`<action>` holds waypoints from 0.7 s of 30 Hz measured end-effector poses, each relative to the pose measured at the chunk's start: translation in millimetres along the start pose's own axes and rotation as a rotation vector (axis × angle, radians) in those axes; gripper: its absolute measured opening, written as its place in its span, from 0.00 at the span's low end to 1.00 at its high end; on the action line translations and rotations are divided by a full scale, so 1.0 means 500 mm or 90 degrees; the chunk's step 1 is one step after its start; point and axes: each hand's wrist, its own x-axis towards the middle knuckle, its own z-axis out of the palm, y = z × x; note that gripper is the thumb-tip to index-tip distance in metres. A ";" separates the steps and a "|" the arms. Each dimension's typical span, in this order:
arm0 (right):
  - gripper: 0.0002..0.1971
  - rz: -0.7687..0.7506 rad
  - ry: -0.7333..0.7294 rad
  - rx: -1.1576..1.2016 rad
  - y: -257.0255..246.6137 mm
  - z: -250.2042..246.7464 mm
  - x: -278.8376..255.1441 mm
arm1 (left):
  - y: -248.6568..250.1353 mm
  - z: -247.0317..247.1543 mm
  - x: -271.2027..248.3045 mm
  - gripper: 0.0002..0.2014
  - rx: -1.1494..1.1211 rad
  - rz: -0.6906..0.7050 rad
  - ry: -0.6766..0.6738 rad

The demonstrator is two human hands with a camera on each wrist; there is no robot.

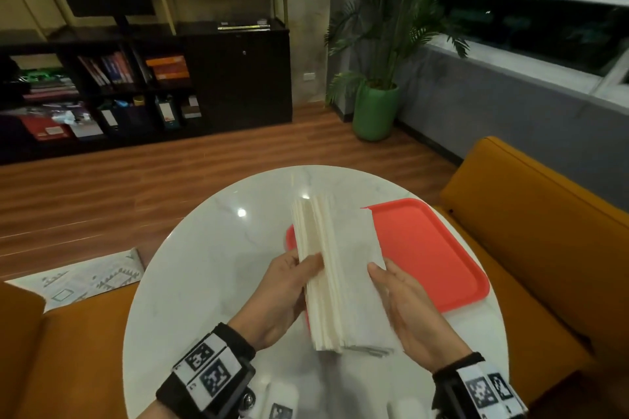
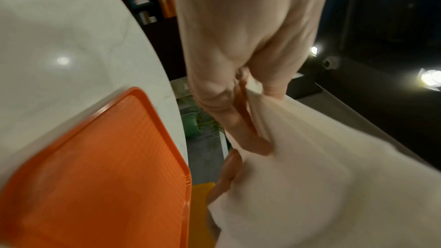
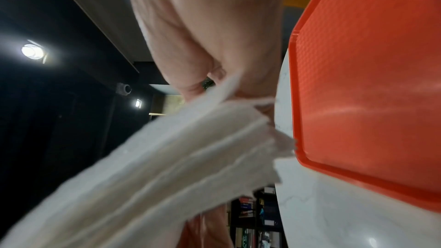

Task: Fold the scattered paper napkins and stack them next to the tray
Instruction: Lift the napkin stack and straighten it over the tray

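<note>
One thick stack of napkins [image 1: 335, 277] being held above one round table [image 1: 204, 269], one red tray [image 1: 429, 248] lying on that table, two hands being seen.

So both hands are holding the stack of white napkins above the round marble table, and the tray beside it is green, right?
Not quite: the tray is red-orange, not green, as the head view shows; the only green thing there is the plant pot on the floor. The rest holds: the left hand and right hand both hold the stack of white napkins above the round marble table.
</note>
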 end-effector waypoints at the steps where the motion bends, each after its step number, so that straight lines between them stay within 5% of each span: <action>1: 0.14 -0.017 0.001 -0.035 -0.002 -0.007 -0.001 | -0.002 0.009 0.005 0.19 0.041 0.024 0.008; 7: 0.14 -0.143 0.139 -0.279 0.014 -0.049 0.015 | -0.027 0.066 0.045 0.26 0.286 0.138 0.196; 11: 0.13 -0.195 0.214 -0.359 0.025 -0.076 0.013 | -0.053 0.104 0.059 0.21 0.403 0.216 0.269; 15: 0.21 -0.109 0.199 -0.261 0.035 -0.114 0.016 | -0.080 0.133 0.072 0.19 0.429 0.252 0.251; 17: 0.21 -0.035 0.170 -0.187 0.036 -0.139 0.019 | -0.090 0.142 0.078 0.27 0.391 0.216 0.221; 21: 0.26 0.088 0.081 -0.074 0.041 -0.182 0.028 | -0.123 0.147 0.091 0.21 0.373 0.147 0.246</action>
